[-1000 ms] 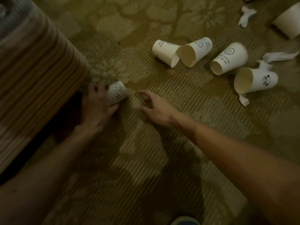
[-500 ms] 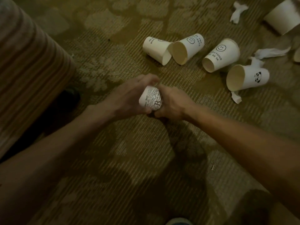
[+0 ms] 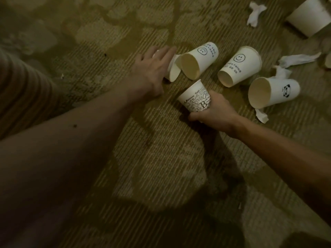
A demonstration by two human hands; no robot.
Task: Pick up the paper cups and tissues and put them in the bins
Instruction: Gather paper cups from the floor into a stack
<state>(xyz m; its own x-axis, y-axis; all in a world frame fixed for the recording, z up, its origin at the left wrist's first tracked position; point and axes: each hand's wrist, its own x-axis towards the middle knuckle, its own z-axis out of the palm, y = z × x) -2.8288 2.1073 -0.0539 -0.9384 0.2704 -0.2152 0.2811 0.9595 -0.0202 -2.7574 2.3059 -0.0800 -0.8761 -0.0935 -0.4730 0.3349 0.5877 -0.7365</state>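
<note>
My right hand [image 3: 217,113] grips a small white paper cup with black doodles [image 3: 195,99], its mouth turned up and left, just above the carpet. My left hand [image 3: 152,68] lies over a white cup on its side [image 3: 173,70], fingers spread across it; whether they grip it I cannot tell. To the right lie three more cups: a frowning-face cup [image 3: 200,60], a smiley cup [image 3: 240,66] and a panda cup [image 3: 274,92]. Crumpled tissues lie by the panda cup [image 3: 261,115], beside the smiley cup [image 3: 297,59] and at the top [image 3: 255,13].
A large white container [image 3: 311,15] stands at the top right corner. A striped upholstered piece of furniture [image 3: 21,81] fills the left edge. Patterned olive carpet [image 3: 161,176] covers the floor.
The doodle cup passed from my left hand to my right. My left hand has then moved up and right onto the leftmost cup lying on the carpet.
</note>
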